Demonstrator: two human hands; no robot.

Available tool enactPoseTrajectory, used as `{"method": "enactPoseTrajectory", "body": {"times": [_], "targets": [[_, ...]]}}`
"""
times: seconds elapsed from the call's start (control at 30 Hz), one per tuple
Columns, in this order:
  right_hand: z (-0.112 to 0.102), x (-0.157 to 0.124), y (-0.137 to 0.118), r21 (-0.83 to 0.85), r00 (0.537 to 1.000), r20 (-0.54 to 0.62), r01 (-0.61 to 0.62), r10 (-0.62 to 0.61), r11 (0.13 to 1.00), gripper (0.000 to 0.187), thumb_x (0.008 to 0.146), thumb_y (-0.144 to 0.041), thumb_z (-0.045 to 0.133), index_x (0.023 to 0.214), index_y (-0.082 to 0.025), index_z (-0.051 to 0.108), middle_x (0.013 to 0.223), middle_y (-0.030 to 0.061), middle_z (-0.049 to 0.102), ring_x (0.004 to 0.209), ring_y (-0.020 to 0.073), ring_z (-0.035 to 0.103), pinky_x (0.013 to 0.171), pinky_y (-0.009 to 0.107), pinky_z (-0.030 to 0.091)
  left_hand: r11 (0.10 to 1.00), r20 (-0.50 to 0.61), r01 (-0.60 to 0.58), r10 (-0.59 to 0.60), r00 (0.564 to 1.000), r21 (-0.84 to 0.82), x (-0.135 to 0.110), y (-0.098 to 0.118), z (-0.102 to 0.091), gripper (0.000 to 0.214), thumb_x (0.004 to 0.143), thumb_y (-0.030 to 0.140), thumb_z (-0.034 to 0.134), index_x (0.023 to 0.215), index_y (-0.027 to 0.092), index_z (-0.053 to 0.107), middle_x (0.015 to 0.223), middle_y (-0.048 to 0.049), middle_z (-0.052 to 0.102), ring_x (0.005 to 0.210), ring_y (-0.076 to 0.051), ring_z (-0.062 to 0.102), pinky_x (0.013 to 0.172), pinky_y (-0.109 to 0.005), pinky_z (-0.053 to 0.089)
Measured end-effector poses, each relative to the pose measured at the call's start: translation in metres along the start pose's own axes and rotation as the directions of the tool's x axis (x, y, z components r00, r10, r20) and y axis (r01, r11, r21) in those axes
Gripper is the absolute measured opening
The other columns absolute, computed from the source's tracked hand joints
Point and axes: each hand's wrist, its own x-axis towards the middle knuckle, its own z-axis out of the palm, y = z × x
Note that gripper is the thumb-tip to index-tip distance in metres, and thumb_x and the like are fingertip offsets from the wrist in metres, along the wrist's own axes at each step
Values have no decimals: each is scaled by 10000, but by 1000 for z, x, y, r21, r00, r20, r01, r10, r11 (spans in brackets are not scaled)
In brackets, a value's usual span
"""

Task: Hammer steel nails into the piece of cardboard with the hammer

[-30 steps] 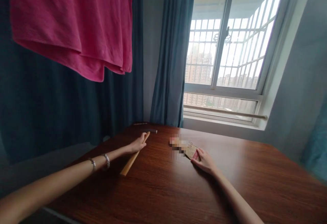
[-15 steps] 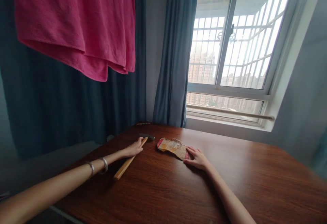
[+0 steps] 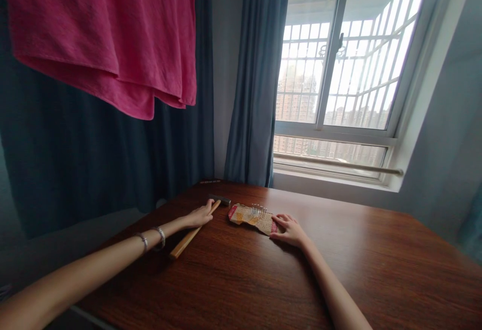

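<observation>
My left hand (image 3: 201, 215) is closed around the wooden handle of a hammer (image 3: 184, 244), close below its dark metal head. The hammer lies along the tabletop, its handle end pointing toward me. To its right is a flat, torn piece of patterned cardboard (image 3: 244, 215) with pink ends. Several thin nails (image 3: 259, 210) stand up from it in a cluster. My right hand (image 3: 289, 230) grips the cardboard's right end, fingers over the far side and thumb at the near edge. What lies under that palm is hidden.
The brown wooden table (image 3: 339, 269) reaches back toward a barred window (image 3: 339, 69). A pink towel (image 3: 105, 43) hangs at the upper left, in front of dark blue curtains (image 3: 252, 79). A rail (image 3: 339, 164) runs along the window's bottom.
My left hand and the hammer have shifted slightly right, closer to the cardboard. My right hand keeps its place on the cardboard. The view has turned a little.
</observation>
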Motion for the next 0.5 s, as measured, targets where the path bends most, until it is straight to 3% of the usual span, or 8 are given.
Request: {"method": "enactPoseTrajectory", "body": {"times": [0.2,0.5], "targets": [[-3,0,-2,36,1000,12,-13,13,999,774,618,-689,506,1293,-326,398,1316,29,448,1216,278,329,1011,386,202,998,61,-47,44,997,43,28,8,-2,616,745,275,383,1314,116,206,1011,-149,576,931,-279,577,781,-322,389],[0,4,5,104,997,40,-69,65,992,817,558,-668,583,1285,-345,400,1362,-11,407,1257,274,288,1033,401,169,995,-15,-102,103,995,11,44,47,-12,447,770,260,385,1210,189,389,1033,-124,576,956,-275,566,777,-314,384]]}}
